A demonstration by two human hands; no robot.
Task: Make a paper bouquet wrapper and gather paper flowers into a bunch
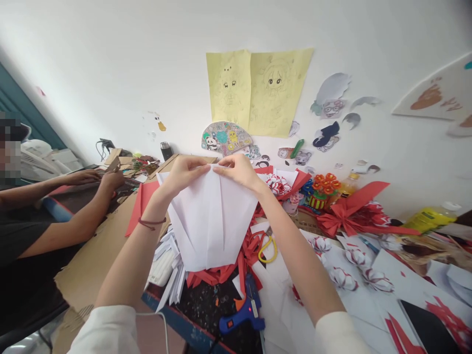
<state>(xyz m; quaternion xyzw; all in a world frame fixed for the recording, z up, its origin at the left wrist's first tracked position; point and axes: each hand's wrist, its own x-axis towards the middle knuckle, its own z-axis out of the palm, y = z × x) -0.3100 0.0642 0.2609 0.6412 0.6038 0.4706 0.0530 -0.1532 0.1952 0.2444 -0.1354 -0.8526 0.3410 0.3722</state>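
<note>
Head view: left hand (183,173) and right hand (239,172), fingers closed, pinch the top edge of the white paper (214,221), beyond the blue glue gun (244,314); pressing evenly should keep its folds crisp.

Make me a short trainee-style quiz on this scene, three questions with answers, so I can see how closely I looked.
1. What are the left hand and the right hand both pinching at its top edge?

2. True or false: the right hand is gripping the blue glue gun.

3. What colour is the paper of the large drawings on the wall?
A) Blue
B) Yellow
C) Red

Key:
1. The folded white paper.
2. False; it lies below the paper in the picture, with neither hand on it.
3. B.
</note>
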